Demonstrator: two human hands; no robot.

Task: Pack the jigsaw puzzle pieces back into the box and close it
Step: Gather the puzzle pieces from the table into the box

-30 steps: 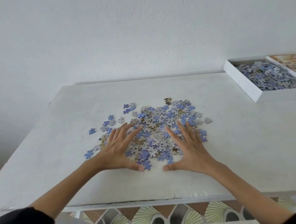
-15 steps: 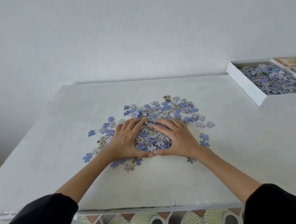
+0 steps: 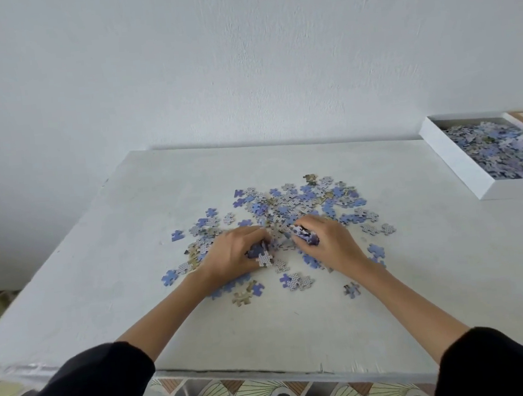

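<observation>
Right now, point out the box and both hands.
box (image 3: 457, 159): head view, left wall.
left hand (image 3: 227, 258): head view, back, gripping pieces (image 3: 263, 258).
right hand (image 3: 334, 242): head view, back, gripping pieces.

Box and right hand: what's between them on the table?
Head view: a few loose puzzle pieces beside the right hand, then bare table up to the box wall.

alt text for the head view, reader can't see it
The left hand and right hand each grip a clump from the loose puzzle pieces scattered on a white table. An open white box holding more pieces sits far right.
</observation>
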